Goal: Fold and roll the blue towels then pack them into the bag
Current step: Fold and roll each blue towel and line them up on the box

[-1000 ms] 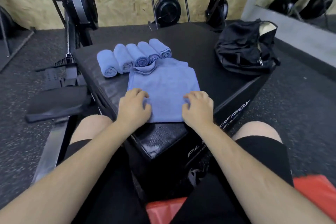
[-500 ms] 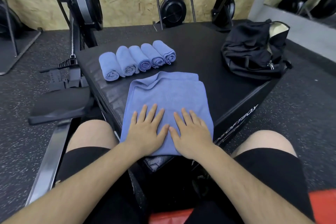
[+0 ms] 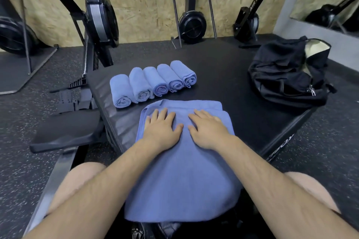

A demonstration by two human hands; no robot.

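Neither hand grasps anything: the left hand [image 3: 161, 129] and the right hand [image 3: 208, 132] lie flat, fingers straight and slightly spread, pressing side by side on the far part of the folded blue terry towel [image 3: 180, 180]. That towel lies on the black padded box [image 3: 223, 68], its near end overhanging toward the person's lap. Just beyond it, five rolled blue towels [image 3: 153, 82] sit in a touching row. The black fabric duffel bag [image 3: 287, 75] rests at the box's right corner, seemingly unzipped at its far end.
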